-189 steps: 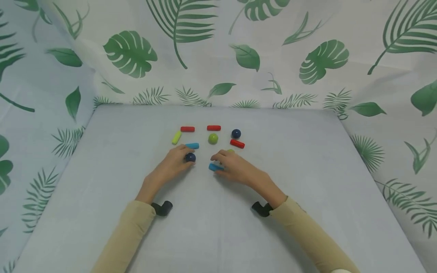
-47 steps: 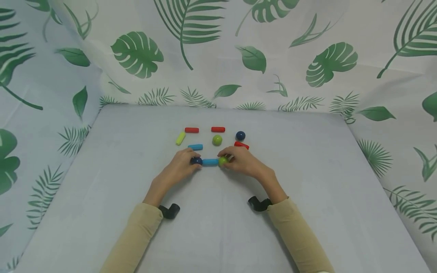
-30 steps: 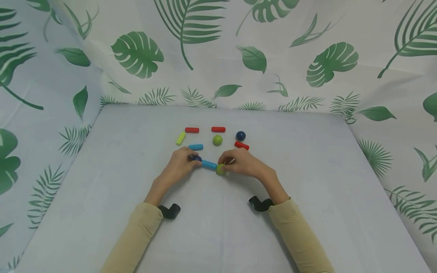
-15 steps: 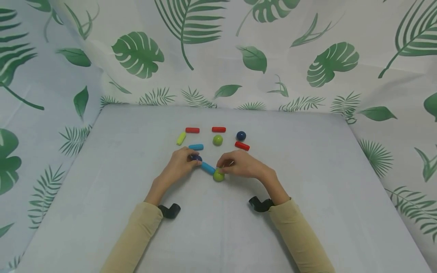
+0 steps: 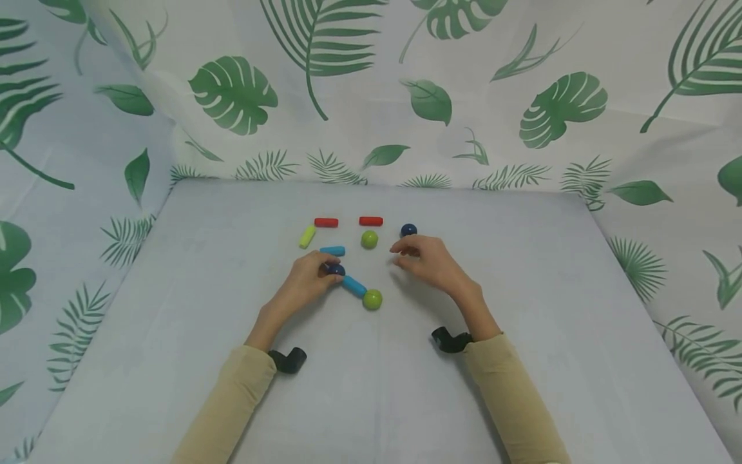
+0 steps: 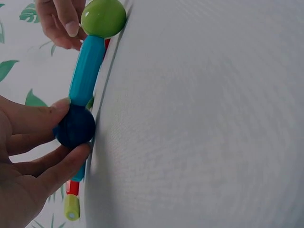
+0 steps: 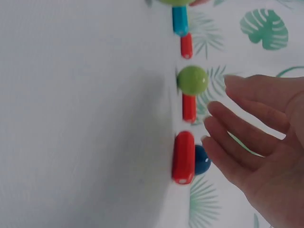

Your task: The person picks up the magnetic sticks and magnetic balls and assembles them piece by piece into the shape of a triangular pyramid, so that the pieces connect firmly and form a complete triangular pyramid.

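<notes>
- Before me a pale worktop [image 5: 371, 393] spreads out to a leaf-printed backdrop [image 5: 348, 96].
- Two arms in tan sleeves [image 5: 225, 403] reach in from the near side, angled toward each other.
- The person's right hand [image 5: 426, 261] hangs over the worktop, its fingers parted from the thumb, loosely bent and holding nothing.
- The left hand [image 5: 304, 278] pinches a glossy navy ball [image 5: 336, 270] between thumb and fingers.
- That ball meets a faceted bright blue rod [image 5: 354, 286], whose other end touches a shiny lime-green ball [image 5: 373, 299]; the row slants from the left hand toward the near right.
- Just beyond the left hand lies another blue rod [image 5: 333, 251].
- Farther back: two red rods [image 5: 371, 221], a yellow-green rod [image 5: 307, 236] and a second green ball [image 5: 369, 240].
- Near the right hand are a third red rod [image 7: 184, 157] and a second navy ball [image 5: 408, 229].
</notes>
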Action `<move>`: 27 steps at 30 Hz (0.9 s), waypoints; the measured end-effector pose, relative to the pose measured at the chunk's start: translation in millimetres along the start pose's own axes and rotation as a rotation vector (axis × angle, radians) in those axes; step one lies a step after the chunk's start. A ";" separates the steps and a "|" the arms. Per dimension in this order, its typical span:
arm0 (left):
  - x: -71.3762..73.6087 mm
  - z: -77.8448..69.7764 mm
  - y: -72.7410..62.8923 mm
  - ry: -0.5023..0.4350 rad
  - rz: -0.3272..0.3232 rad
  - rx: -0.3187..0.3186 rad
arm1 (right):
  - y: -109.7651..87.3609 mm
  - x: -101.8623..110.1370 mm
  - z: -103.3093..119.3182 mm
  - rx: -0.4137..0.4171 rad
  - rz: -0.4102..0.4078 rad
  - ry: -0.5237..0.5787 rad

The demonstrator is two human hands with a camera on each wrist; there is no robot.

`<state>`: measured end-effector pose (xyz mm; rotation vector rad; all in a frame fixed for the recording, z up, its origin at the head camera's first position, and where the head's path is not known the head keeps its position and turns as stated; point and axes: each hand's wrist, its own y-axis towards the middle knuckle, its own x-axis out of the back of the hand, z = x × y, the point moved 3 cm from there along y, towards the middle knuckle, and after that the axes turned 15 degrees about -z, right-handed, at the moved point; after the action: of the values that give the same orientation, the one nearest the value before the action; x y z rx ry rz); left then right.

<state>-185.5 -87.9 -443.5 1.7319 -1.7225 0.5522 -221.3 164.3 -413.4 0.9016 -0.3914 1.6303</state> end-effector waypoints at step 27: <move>-0.6 1.5 0.0 -0.009 0.008 0.015 | 6.3 2.6 -34.8 -0.166 -0.107 -0.096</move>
<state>-185.7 -88.5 -445.0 1.7405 -1.7370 0.5627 -239.2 188.0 -432.6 0.8624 -0.5281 1.4377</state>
